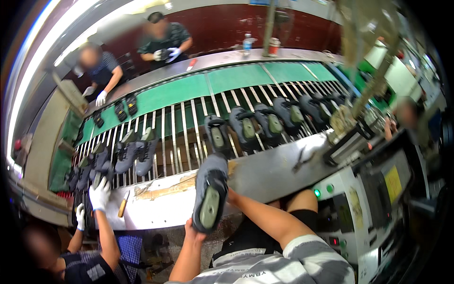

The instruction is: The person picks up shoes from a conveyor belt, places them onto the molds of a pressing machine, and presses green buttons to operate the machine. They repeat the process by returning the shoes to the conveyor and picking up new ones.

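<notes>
A dark grey shoe (211, 176) with a green last in its opening is held up before me, toe pointing away, over the near metal ledge. My left hand (193, 232) grips it at the heel end, fingers partly under it. Against its right side is my right hand (231, 196), closed on the shoe with its fingertips hidden behind it. Beyond the ledge, a row of similar grey shoes with green lasts, among them one shoe (216, 134) just past mine, lies on the slatted roller conveyor (182, 142).
At left a co-worker's gloved hand (99, 193) touches shoes beside a yellow-handled tool (123, 205) on the metal ledge (161, 210). More grey shoes (126, 154) stand there. Two people work across the green belt (184, 90). A control panel (352, 213) stands close on my right.
</notes>
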{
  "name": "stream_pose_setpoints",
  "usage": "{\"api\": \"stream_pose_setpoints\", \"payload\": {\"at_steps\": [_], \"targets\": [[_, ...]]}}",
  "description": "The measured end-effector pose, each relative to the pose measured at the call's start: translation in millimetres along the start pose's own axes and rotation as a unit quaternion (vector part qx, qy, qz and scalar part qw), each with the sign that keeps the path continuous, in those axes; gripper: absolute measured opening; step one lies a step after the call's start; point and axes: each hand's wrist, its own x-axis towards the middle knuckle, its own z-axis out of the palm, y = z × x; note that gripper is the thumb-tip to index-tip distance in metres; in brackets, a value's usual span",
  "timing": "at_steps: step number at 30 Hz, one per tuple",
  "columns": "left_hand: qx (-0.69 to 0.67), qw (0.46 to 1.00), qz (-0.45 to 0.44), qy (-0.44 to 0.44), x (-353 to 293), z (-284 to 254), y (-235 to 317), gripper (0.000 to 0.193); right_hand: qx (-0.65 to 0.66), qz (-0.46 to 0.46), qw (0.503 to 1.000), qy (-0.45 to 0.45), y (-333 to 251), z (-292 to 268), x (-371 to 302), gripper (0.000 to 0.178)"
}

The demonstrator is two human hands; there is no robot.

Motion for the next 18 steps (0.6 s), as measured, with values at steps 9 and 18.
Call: {"api": "stream_pose_setpoints", "payload": {"at_steps": [9, 18], "targets": [[-0.139, 0.903, -0.371, -0.167, -30, 115, -108, 0.072, -0.602, -0.309, 0.706, 0.208, -51, -27, -295, 0.044], [-0.271, 0.759, -0.562, -0.186, -28, 254, -229, 0.058, 0.118, -0.451, 0.849, 0.251, -96, -16, -407, 0.056]]}}
